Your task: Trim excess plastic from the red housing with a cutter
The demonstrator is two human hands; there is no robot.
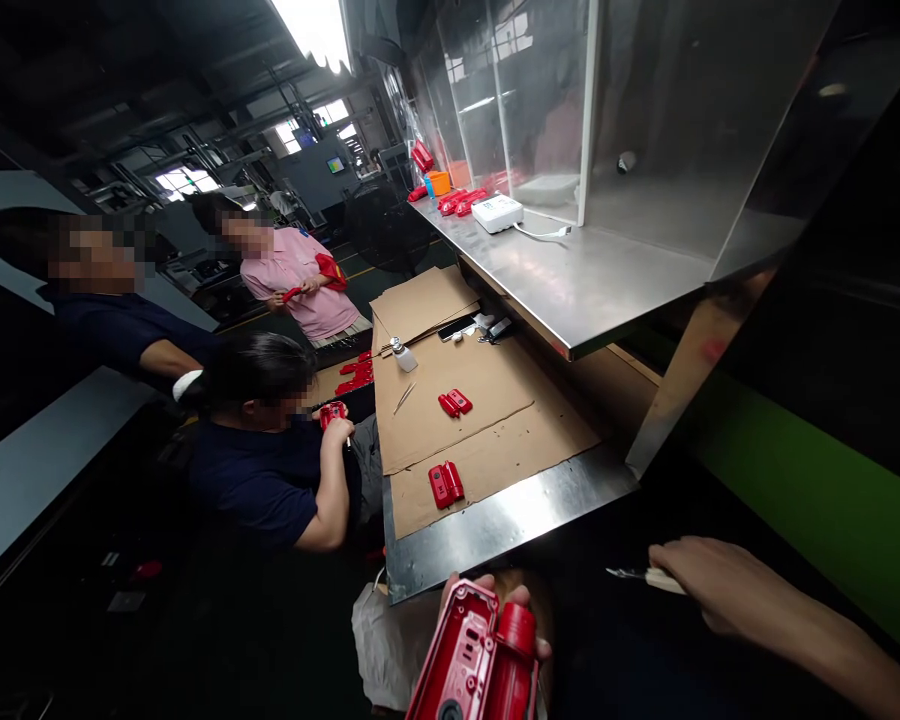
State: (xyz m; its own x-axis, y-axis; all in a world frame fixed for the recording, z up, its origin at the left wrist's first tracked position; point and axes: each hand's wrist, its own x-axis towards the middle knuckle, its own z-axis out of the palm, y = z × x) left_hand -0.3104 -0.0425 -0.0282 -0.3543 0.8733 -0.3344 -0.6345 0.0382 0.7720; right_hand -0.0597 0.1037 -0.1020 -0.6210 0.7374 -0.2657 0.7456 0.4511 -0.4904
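Left hand (506,610) grips red plastic housing (480,655) from beneath, open side up, low before the surface (495,525). Right hand (709,580) closed on small knife (637,575), blade toward housing. Further: paired red parts (445,484) on cardboard (450,400); seated co-worker (270,450).

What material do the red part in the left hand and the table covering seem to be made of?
Red part: probably moulded plastic, glossy, with shiny highlights and inner ribs. Table covering: corrugated cardboard, matte brown, with cut edges and creases. Table edge: bare metal, likely steel, reflective.
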